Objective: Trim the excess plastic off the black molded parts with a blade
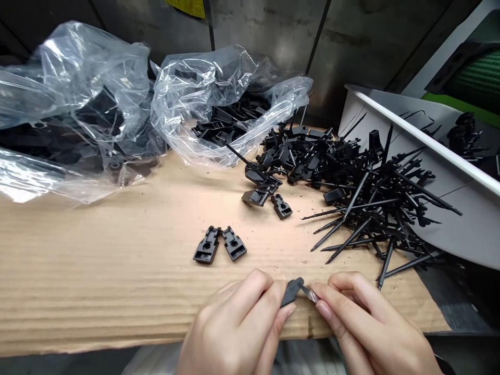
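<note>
Between the thumb and fingers of my left hand (pixel 238 323) is a small black plastic part (pixel 291 292), its far end sticking out to the right. My right hand (pixel 369 325) is closed in a pinch on a small pointed metal blade (pixel 308 292). The blade's tip meets the right end of the part; its handle, if any, is hidden by my fingers. Just beyond my left hand, two similar black parts (pixel 207 245) lie side by side on the cardboard, hollow sides up. A single one (pixel 282 207) lies farther back, beside a loose cluster.
Corrugated cardboard (pixel 97 271) covers the worktop. Behind on the right rises a pile of black sprues and parts (pixel 363 198), against a white bin (pixel 449 182). Clear plastic bags (pixel 94 62) with black parts stand at the back left and middle, before a metal wall (pixel 265 31).
</note>
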`<state>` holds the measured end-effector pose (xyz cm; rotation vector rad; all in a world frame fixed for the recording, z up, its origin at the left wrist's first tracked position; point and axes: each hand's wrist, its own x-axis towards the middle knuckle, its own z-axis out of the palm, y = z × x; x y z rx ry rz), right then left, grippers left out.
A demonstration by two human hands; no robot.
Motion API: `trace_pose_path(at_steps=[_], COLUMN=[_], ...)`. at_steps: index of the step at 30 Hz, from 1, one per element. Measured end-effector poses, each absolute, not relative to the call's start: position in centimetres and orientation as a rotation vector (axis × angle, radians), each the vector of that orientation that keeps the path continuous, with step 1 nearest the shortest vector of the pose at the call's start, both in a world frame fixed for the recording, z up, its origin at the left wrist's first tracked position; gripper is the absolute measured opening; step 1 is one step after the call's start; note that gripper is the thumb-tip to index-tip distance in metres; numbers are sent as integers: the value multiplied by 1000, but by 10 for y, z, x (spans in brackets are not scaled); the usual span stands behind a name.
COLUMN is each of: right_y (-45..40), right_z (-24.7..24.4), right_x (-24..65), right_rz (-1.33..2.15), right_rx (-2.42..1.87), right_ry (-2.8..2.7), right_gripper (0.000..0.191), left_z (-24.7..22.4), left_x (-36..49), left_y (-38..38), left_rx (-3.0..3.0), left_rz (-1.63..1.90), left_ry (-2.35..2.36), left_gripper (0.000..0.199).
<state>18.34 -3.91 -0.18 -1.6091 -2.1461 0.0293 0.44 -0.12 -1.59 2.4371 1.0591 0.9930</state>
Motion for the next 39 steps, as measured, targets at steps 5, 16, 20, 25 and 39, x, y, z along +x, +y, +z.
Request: trace_pose_path(at_steps=[5,16,20,25,39], right_y=[-32,-40,-40,-40,-40], right_z=[-2,0,-2,-3,8], right_x=[186,187,187,188,184], right_rz=[-42,57,19,-45,-495], right_rx=[-1627,-1492,-1500,-1551,-1288], right_ry=[-2158,-2171,-2168,-2150,-2353], right_gripper=[21,19,18,18,18], left_z=[-16,-16,-14,-16,3], left_x=[4,5,5,4,4], left_y=[-1,3,2,0,17], left_rx=[2453,2386,2390,2394,2176], left_rz=[985,977,950,982,763], left_ry=[1037,1014,1030,990,1089], left_gripper=[17,19,19,18,23])
